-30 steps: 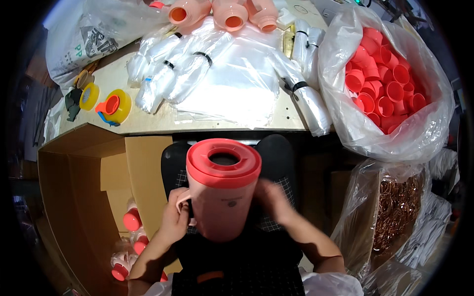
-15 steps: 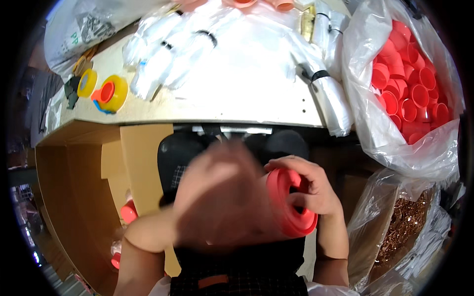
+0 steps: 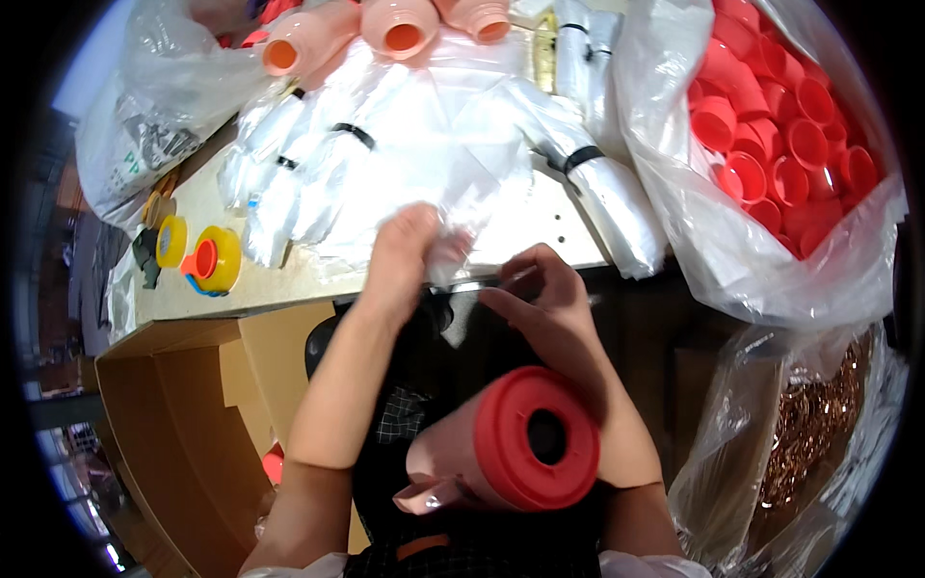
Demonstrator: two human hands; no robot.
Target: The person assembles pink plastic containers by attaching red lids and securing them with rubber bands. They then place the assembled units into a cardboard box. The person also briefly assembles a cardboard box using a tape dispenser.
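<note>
A pink plastic jug [image 3: 453, 445] with a handle rests tilted in my lap. Its round red lid [image 3: 498, 433] faces right and has a dark opening in the centre. Over the table's front edge, my left hand [image 3: 403, 255] is closed on a clear plastic bag [image 3: 451, 252], slightly blurred. My right hand [image 3: 549, 294] hovers just right of the bag, fingers curved and apart, holding nothing. Flat clear bags [image 3: 424, 154] cover the middle of the table, beyond both hands.
Pink jugs [image 3: 332, 34] stand at the back. Rolled bags [image 3: 617, 217] lie right of centre. A large bag of red caps [image 3: 771, 144] is far right, above a box of coppery pieces [image 3: 809, 433]. Yellow tape [image 3: 224, 260] lies left; an open carton [image 3: 169, 405] stands below.
Both hands have left the jug and reached forward to the table edge. The left now grips a clear bag. The jug lies in my lap, and the view has tilted toward the table.
</note>
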